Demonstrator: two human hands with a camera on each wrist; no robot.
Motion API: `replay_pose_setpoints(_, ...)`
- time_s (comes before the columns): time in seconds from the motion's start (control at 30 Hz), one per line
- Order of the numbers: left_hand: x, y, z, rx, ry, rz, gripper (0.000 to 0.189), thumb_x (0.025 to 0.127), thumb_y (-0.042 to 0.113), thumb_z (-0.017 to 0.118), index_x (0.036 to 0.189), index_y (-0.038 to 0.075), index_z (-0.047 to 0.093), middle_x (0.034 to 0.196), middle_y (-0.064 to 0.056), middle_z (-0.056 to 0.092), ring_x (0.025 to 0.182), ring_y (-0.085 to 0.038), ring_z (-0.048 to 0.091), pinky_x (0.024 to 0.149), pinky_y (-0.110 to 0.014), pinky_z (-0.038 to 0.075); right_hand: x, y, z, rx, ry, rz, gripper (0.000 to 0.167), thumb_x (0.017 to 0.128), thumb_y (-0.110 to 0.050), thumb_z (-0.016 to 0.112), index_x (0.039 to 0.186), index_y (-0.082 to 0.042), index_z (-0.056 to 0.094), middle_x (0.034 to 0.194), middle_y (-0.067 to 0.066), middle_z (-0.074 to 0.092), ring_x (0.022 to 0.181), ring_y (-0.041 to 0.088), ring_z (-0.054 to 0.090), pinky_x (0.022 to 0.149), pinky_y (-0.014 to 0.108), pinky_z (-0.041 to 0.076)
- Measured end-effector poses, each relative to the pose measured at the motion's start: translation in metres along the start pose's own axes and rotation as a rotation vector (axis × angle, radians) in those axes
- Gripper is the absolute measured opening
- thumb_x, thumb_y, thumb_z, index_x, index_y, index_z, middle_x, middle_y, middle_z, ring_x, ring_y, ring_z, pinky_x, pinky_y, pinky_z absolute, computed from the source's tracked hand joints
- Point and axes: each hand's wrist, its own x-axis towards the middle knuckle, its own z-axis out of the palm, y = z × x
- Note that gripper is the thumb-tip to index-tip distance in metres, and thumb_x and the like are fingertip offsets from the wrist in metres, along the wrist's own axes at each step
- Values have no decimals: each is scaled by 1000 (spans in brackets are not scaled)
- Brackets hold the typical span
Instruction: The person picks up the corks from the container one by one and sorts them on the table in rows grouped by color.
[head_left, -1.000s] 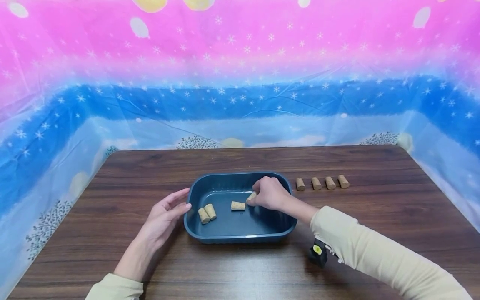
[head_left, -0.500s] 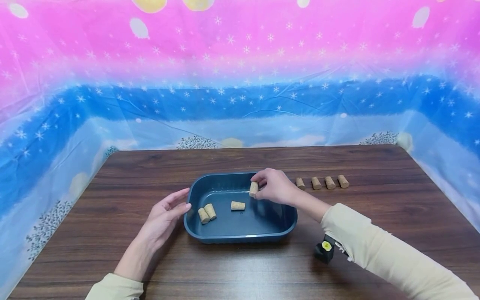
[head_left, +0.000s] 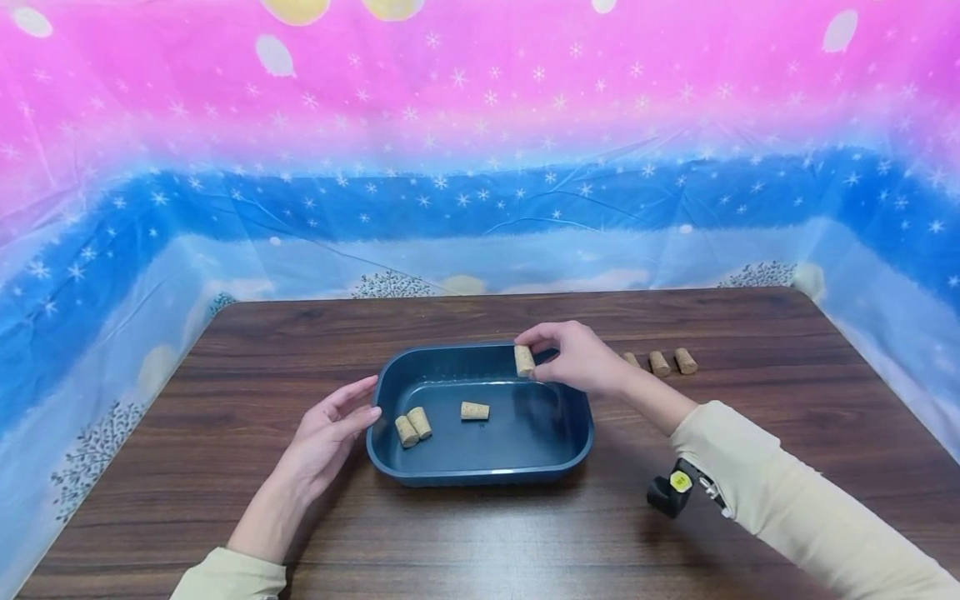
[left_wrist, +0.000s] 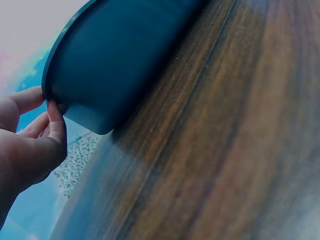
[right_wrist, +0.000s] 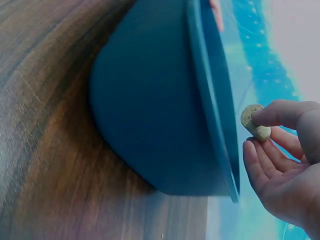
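My right hand point(head_left: 583, 358) pinches a cork point(head_left: 523, 361) between thumb and fingers, above the back rim of a dark blue plastic basin point(head_left: 480, 478). The right wrist view shows this cork point(right_wrist: 256, 122) clear of the rim. Inside the basin lie a pair of corks point(head_left: 413, 427) side by side at the left and a single cork point(head_left: 475, 411) near the middle. My left hand point(head_left: 321, 437) touches the basin's left end with its fingers fairly straight. In the left wrist view, thumb and fingertips rest against the rim and outer wall point(left_wrist: 115, 60).
Behind and right of my right hand, a row of corks point(head_left: 659, 364) stands on the brown wooden table point(head_left: 750, 467); the hand and wrist partly cover it. A patterned pink and blue cloth point(head_left: 480, 200) hangs around the table's back and sides.
My right hand has lifted a cork from the basin floor and carried it up, back and slightly right, to above the back rim. My left hand has stayed at the basin's left end.
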Motion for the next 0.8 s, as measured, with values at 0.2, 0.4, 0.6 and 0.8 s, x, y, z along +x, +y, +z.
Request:
replay_pose_setpoints(0.2, 1, 0, 0, 10, 2, -5, 60, 95, 6, 60, 147, -1, 33, 146, -13, 35, 116, -12, 51, 98, -19, 40, -4, 11, -16, 49, 43, 34, 44, 85, -1, 65, 129, -3, 59, 119, 16, 63, 109, 30, 59, 69, 36, 52)
replay_pose_setpoints(0.4, 1, 0, 0, 6, 3, 0, 61, 94, 5, 61, 147, -1, 33, 146, -13, 34, 116, -14, 50, 96, -19, 41, -13, 26, -29, 37, 73, 39, 43, 90, -8, 65, 131, -1, 57, 120, 17, 62, 112, 30, 58, 76, 37, 51)
replay_pose_setpoints(0.6, 1, 0, 0, 1, 11, -8, 61, 94, 4, 61, 147, 0, 33, 145, -12, 34, 117, -15, 49, 97, -20, 42, -23, 40, -38, 43, 108, 68, 44, 90, -11, 65, 131, 1, 56, 120, 19, 61, 110, 31, 59, 76, 36, 51)
replay_pose_setpoints(0.8, 1, 0, 0, 11, 12, -13, 61, 94, 6, 61, 148, 0, 33, 146, -12, 34, 119, -17, 48, 99, -22, 40, -33, 55, -43, 58, 97, 85, 44, 87, -5, 65, 130, 4, 56, 115, 18, 63, 107, 29, 59, 78, 33, 51)
